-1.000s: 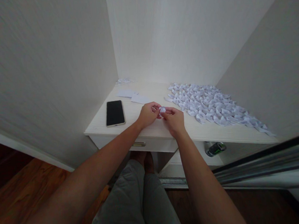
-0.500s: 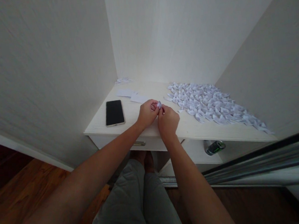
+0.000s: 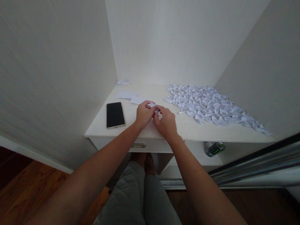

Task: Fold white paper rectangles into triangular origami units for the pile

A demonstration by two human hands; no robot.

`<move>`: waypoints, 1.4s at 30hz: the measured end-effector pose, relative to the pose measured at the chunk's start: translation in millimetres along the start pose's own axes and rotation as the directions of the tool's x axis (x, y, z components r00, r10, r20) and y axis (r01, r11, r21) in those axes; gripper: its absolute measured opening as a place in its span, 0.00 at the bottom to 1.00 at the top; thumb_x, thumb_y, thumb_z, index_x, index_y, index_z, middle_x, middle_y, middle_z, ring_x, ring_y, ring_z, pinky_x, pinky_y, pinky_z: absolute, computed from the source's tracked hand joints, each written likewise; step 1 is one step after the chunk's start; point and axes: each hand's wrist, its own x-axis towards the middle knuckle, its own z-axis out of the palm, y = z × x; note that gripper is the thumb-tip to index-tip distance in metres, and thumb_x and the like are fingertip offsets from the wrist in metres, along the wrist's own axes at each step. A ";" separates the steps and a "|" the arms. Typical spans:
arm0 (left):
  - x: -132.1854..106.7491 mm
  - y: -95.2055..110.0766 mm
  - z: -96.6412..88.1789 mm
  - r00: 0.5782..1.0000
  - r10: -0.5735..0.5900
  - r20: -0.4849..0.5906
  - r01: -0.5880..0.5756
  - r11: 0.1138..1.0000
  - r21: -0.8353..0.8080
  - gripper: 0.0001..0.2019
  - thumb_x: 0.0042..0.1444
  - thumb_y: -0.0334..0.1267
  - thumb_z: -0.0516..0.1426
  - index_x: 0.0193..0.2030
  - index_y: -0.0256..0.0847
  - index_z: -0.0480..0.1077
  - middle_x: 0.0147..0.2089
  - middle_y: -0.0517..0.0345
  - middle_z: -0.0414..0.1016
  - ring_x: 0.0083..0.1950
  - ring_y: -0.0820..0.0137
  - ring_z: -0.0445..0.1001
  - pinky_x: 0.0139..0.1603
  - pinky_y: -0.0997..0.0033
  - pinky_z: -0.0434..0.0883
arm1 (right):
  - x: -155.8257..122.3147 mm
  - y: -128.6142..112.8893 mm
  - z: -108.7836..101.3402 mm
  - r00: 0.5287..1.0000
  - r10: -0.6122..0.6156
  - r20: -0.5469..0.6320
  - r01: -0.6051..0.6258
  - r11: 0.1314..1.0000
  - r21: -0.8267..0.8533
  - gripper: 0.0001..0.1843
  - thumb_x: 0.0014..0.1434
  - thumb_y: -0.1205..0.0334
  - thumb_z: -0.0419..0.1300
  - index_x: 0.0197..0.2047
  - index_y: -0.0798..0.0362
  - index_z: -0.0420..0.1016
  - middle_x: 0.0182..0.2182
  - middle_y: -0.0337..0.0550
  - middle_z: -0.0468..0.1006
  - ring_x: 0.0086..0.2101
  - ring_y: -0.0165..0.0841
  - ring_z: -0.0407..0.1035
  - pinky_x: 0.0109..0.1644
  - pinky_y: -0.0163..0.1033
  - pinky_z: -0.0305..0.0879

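Note:
Over the front half of the white tabletop [image 3: 152,133], both hands meet around a small piece of folded white paper [image 3: 153,105]. My left hand [image 3: 144,114] pinches it from the left side. From the right, my right hand [image 3: 165,121] grips the same piece with thumb and fingertips. The fingers cover most of the paper, so its full shape is hidden. Just behind my left hand lie flat white paper slips [image 3: 138,99]. To the right spreads a large heap of small folded paper pieces [image 3: 204,102].
A dark-screened phone [image 3: 115,115] lies left of my hands. Small paper scraps [image 3: 123,82] sit in the back left corner. Below the top are a drawer handle [image 3: 138,145] and, on a lower shelf, a dark can [image 3: 214,149]. Walls enclose the back and sides.
Both hands have shifted slightly left, still together on the paper. The right hand's fingers have opened into a wider pinch, and more of the piece shows at the left hand.

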 end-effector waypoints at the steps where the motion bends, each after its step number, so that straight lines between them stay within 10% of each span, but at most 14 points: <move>1: 0.3 0.1 0.6 1.000 -0.016 0.001 0.016 1.000 -0.015 0.09 0.49 0.30 0.63 0.38 0.38 0.72 0.27 0.65 0.70 0.26 0.73 0.75 0.30 0.74 0.76 | 0.3 3.9 -0.2 1.000 -0.026 -0.011 0.026 0.999 0.046 0.20 0.63 0.66 0.58 0.58 0.58 0.75 0.49 0.57 0.81 0.45 0.43 0.75 0.52 0.47 0.70; 11: -5.4 8.7 -1.0 0.980 -0.069 0.185 0.085 0.993 -0.085 0.12 0.49 0.28 0.62 0.41 0.37 0.70 0.35 0.59 0.75 0.32 0.70 0.79 0.30 0.68 0.81 | 2.9 45.7 -17.2 0.996 -0.048 0.069 0.034 0.981 0.189 0.07 0.64 0.64 0.60 0.40 0.51 0.81 0.37 0.47 0.84 0.37 0.37 0.76 0.47 0.42 0.70; 17: -7.9 8.9 -12.5 0.858 -0.004 0.513 0.029 0.999 -0.042 0.23 0.46 0.35 0.71 0.49 0.37 0.73 0.41 0.54 0.79 0.38 0.69 0.80 0.37 0.67 0.81 | 8.1 60.6 -27.9 0.962 0.015 0.274 -0.131 0.901 0.413 0.07 0.61 0.64 0.59 0.35 0.53 0.78 0.31 0.42 0.82 0.31 0.33 0.72 0.39 0.38 0.66; 25: -4.8 9.5 -18.9 0.849 -0.066 0.524 -0.076 0.966 0.246 0.15 0.48 0.40 0.71 0.40 0.35 0.79 0.35 0.51 0.84 0.36 0.67 0.81 0.40 0.67 0.76 | 4.9 65.6 -35.0 0.952 0.023 0.304 -0.148 0.907 0.395 0.05 0.56 0.62 0.68 0.37 0.52 0.80 0.29 0.40 0.81 0.29 0.32 0.72 0.35 0.36 0.66; 29: 0.1 16.1 -22.9 0.811 0.031 0.584 -0.344 0.832 0.435 0.09 0.58 0.41 0.63 0.37 0.37 0.81 0.35 0.52 0.83 0.35 0.68 0.80 0.39 0.69 0.75 | 0.0 59.8 -37.1 0.969 -0.055 0.241 0.009 0.983 0.186 0.04 0.58 0.68 0.67 0.37 0.51 0.82 0.31 0.41 0.83 0.31 0.33 0.74 0.39 0.38 0.68; 35: -0.4 23.8 -22.8 0.631 0.194 0.751 -0.746 0.416 0.519 0.10 0.64 0.35 0.55 0.40 0.37 0.79 0.41 0.49 0.81 0.42 0.65 0.77 0.46 0.65 0.72 | -1.6 53.4 -39.4 0.947 -0.166 0.274 0.182 0.983 -0.036 0.06 0.61 0.70 0.65 0.39 0.51 0.83 0.37 0.47 0.85 0.39 0.39 0.77 0.46 0.41 0.69; 42: -13.9 12.3 -19.2 0.749 0.270 0.605 -0.651 0.471 0.595 0.10 0.65 0.34 0.54 0.37 0.35 0.75 0.37 0.51 0.79 0.38 0.66 0.75 0.42 0.66 0.69 | -3.7 54.9 -38.3 0.942 -0.211 0.261 0.236 0.969 -0.068 0.06 0.64 0.67 0.65 0.40 0.50 0.84 0.39 0.47 0.86 0.41 0.40 0.77 0.48 0.42 0.69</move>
